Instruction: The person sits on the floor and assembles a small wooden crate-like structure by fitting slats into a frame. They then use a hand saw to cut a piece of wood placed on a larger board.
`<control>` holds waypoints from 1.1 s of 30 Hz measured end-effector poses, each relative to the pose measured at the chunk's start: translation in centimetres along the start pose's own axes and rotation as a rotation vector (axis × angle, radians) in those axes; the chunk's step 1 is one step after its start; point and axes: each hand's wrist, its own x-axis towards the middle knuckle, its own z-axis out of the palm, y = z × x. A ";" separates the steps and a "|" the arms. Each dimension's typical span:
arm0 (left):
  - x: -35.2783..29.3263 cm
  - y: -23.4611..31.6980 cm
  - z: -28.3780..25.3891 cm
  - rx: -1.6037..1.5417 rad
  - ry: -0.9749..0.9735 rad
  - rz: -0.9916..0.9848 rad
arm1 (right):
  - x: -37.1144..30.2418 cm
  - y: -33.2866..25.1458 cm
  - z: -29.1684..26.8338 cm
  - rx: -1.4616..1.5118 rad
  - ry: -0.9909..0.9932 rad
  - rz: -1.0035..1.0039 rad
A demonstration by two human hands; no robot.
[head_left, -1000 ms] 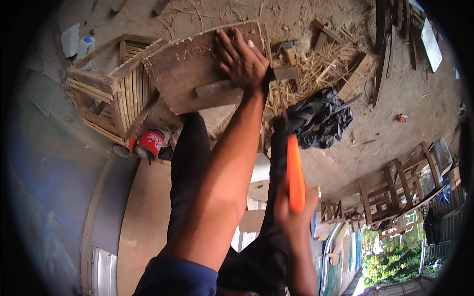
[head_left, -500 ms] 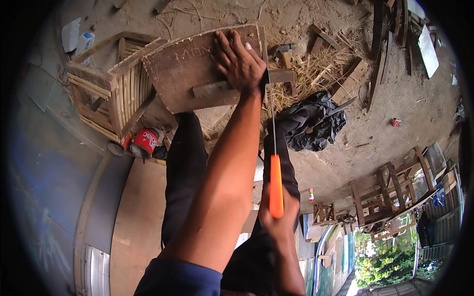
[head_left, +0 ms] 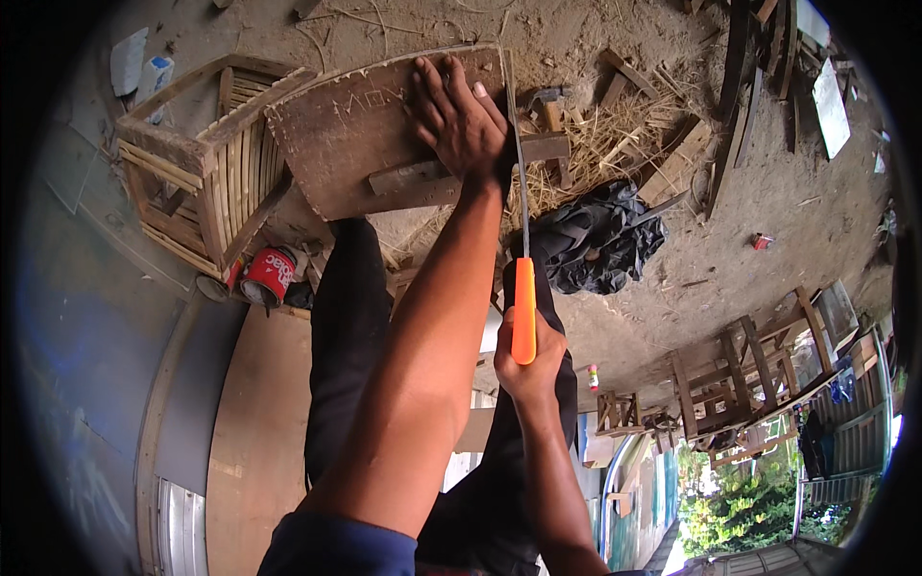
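Observation:
My left hand (head_left: 463, 125) lies flat with fingers spread on a worn brown wooden board (head_left: 336, 144), close to its right edge. In my right hand (head_left: 531, 360) is the orange handle (head_left: 523, 298) of a handsaw, fingers wrapped round it. The thin saw blade (head_left: 522, 197) runs away from me along the board's right edge, seen nearly edge-on. A narrow strip of wood shows at the far end of that edge. Beneath the board, a wooden piece (head_left: 545, 147) sticks out to the right, and a shorter wood block (head_left: 408, 180) lies on the board's near part.
A slatted wooden frame (head_left: 206, 158) stands left of the board, with a red can (head_left: 268, 276) nearer me. To the right lie a hammer (head_left: 551, 108), straw and wood shavings (head_left: 615, 139), and a black plastic bag (head_left: 607, 240). Wooden stools or frames (head_left: 744, 374) stand farther right.
My right hand has pushed the saw forward, away from me, along the board's right edge. My left hand stays pressed on the board. The whole view has shifted slightly.

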 end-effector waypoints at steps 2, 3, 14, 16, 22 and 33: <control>0.1 -0.1 0.2 0.020 0.051 0.016 | 0.1 -0.6 -0.9 -0.038 0.003 0.029; 0.0 -0.1 0.3 0.030 0.077 0.024 | 0.1 -1.0 -1.3 -0.056 0.004 0.044; -0.2 -0.1 0.5 0.087 0.085 0.087 | -1.2 4.6 0.3 0.231 -0.062 0.055; -0.2 -0.2 0.5 0.090 0.090 0.098 | -1.5 6.0 -0.6 0.349 -0.074 0.119; 0.0 -0.5 0.9 0.050 0.096 0.111 | -1.1 4.7 -1.3 0.320 -0.105 0.126; 0.2 0.4 0.0 0.011 0.095 0.042 | 1.2 -7.2 -2.7 0.120 -0.014 0.232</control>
